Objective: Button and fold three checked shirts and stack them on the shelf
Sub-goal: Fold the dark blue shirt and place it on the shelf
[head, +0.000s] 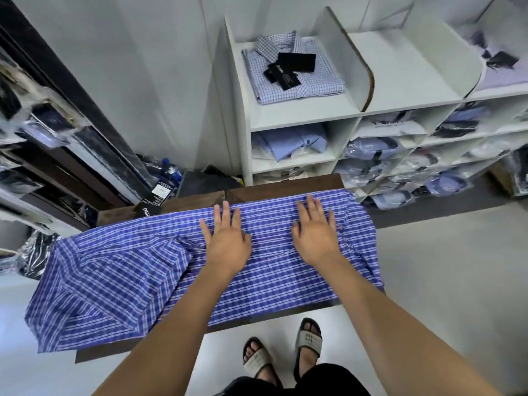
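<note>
We see a blue checked shirt point(257, 270) spread across a dark wooden surface point(285, 184) at the middle of the view, one side bunched and hanging off the edge toward 8 o'clock. Our left hand point(225, 241) lies flat on the cloth, fingers straight and spread, its grip released. Our right hand point(315, 232) lies flat in the same way just toward 3 o'clock of it, grip also released, the two hands apart with bare cloth between them.

At 12 o'clock stands a white shelf unit point(303, 115). Its top left compartment holds a folded pale checked shirt point(297, 70) with black tags point(291, 67) lying on it. The top compartment beside it, toward 1 o'clock, shows only its white floor. The top compartment at 2 o'clock holds another folded shirt point(503, 72) with a dark tag, partly cut off by the frame. Under the first compartment, a cubby holds folded plain blue shirts point(297, 141). The cubbies toward 3 o'clock hold shirts in clear plastic bags point(371, 150).

At 9 o'clock, dark shelves point(43, 132) carry more bagged garments. A black tag point(147, 211) lies on the surface at 10 o'clock of the hands.
</note>
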